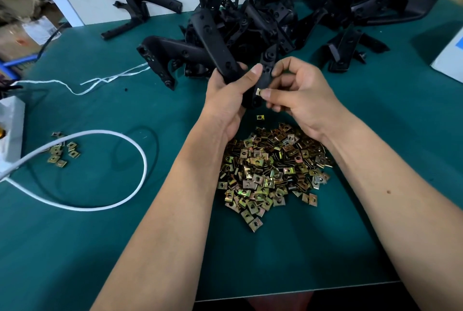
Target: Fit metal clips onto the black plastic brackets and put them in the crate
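- Left hand (229,90) grips bracket (225,60), held above the table (100,235).
- Right hand (298,92) pinches clip (259,92) against the bracket's lower end.
- Clip pile (270,165) lies beneath both wrists.
- Bracket heap (288,17) sits beyond the hands.

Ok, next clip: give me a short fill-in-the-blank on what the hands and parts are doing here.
1. The left hand grips a black ____.
2. The right hand pinches a small metal ____ against the bracket.
3. The big pile of clips lies on the ____ mat, between the forearms.
4. A looped ____ cable lies left of the arms.

Missing words: bracket; clip; green; white
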A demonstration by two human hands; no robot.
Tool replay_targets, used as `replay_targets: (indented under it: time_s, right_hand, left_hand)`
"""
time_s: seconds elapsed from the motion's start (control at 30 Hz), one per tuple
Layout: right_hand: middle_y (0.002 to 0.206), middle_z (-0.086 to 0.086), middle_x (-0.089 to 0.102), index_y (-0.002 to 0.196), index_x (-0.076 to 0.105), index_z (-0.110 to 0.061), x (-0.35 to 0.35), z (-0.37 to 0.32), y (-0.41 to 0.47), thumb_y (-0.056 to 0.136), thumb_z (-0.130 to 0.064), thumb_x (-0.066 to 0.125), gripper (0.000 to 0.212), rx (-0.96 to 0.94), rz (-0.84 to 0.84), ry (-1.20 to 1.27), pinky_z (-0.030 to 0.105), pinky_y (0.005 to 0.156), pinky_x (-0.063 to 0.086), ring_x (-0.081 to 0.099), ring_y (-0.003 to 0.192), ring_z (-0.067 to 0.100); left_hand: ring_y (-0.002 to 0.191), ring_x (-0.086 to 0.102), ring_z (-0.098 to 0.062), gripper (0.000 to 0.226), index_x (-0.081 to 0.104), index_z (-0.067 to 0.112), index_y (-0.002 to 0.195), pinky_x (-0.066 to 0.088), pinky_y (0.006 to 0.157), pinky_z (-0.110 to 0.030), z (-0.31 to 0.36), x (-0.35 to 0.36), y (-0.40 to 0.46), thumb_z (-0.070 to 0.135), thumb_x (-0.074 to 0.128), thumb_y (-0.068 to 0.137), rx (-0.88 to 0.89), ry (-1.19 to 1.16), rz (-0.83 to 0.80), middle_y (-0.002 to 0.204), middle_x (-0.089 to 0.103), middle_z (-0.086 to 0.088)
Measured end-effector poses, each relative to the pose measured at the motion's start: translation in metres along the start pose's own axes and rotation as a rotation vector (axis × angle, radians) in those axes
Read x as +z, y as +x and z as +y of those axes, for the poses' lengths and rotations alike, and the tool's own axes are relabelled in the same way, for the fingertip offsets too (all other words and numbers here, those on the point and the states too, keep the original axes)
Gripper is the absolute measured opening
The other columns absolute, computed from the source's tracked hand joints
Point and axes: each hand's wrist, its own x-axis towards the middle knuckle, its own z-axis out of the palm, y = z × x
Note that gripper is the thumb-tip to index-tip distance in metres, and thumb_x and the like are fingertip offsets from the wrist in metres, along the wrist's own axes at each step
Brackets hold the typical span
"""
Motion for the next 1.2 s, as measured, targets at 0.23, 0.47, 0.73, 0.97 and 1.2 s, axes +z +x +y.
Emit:
replay_targets:
  time_s: [0.23, 0.47, 0.73, 0.97, 1.2]
  right_hand:
    - [0.071, 0.009, 0.069, 0.109, 0.05, -0.008, -0.004, 0.003, 0.001, 0.084, 0.011, 0.075, 0.039, -0.003, 0.022, -0.022, 0.025, 0.055, 0.05, 0.065, 0.063, 0.02]
    - [0.071, 0.001, 0.074, 0.09, 0.065, -0.014, -0.027, -0.008, 0.006, 0.088, -0.026, 0.081, 0.02, -0.017, -0.01, -0.665, 0.029, 0.059, 0.056, 0.068, 0.06, 0.011]
    - [0.065, -0.015, 0.067, 0.07, 0.072, -0.029, -0.023, -0.017, 0.002, 0.081, -0.048, 0.083, 0.024, 0.103, -0.286, -1.18, 0.021, 0.056, 0.039, 0.06, 0.061, -0.003]
    - [0.079, -0.013, 0.07, 0.082, 0.072, -0.031, -0.019, -0.02, 0.0, 0.088, -0.043, 0.078, 0.014, 0.106, -0.385, -1.164, 0.024, 0.064, 0.045, 0.064, 0.075, 0.001]
    - [0.069, -0.029, 0.066, 0.074, 0.07, -0.036, -0.01, -0.016, -0.001, 0.088, -0.031, 0.079, 0.018, 0.131, -0.513, -1.142, 0.021, 0.061, 0.041, 0.059, 0.066, -0.01]
  left_hand:
    - [0.103, 0.066, -0.037, 0.024, 0.053, 0.008, 0.107, 0.049, 0.102, -0.065, -0.004, 0.0, 0.002, 0.002, 0.071, 0.093, 0.02, 0.049, 0.021, 0.113, 0.064, -0.023]
    - [0.093, 0.071, -0.029, 0.019, 0.057, 0.009, 0.095, 0.059, 0.092, -0.052, -0.005, -0.004, 0.005, 0.004, 0.074, 0.091, 0.009, 0.103, 0.023, 0.1, 0.071, -0.015]
    - [0.082, 0.068, -0.022, 0.025, 0.053, 0.015, 0.079, 0.056, 0.081, -0.042, 0.0, -0.009, 0.009, 0.005, 0.072, 0.092, -0.035, 0.002, 0.075, 0.083, 0.069, -0.006]
    - [0.089, 0.066, -0.027, 0.023, 0.053, 0.014, 0.083, 0.056, 0.086, -0.046, -0.001, -0.01, 0.009, 0.005, 0.072, 0.093, -0.055, -0.025, 0.072, 0.092, 0.066, -0.011]
    - [0.092, 0.066, -0.028, 0.019, 0.055, 0.012, 0.085, 0.055, 0.091, -0.048, -0.002, -0.009, 0.01, 0.005, 0.071, 0.092, -0.05, -0.016, 0.06, 0.105, 0.061, -0.017]
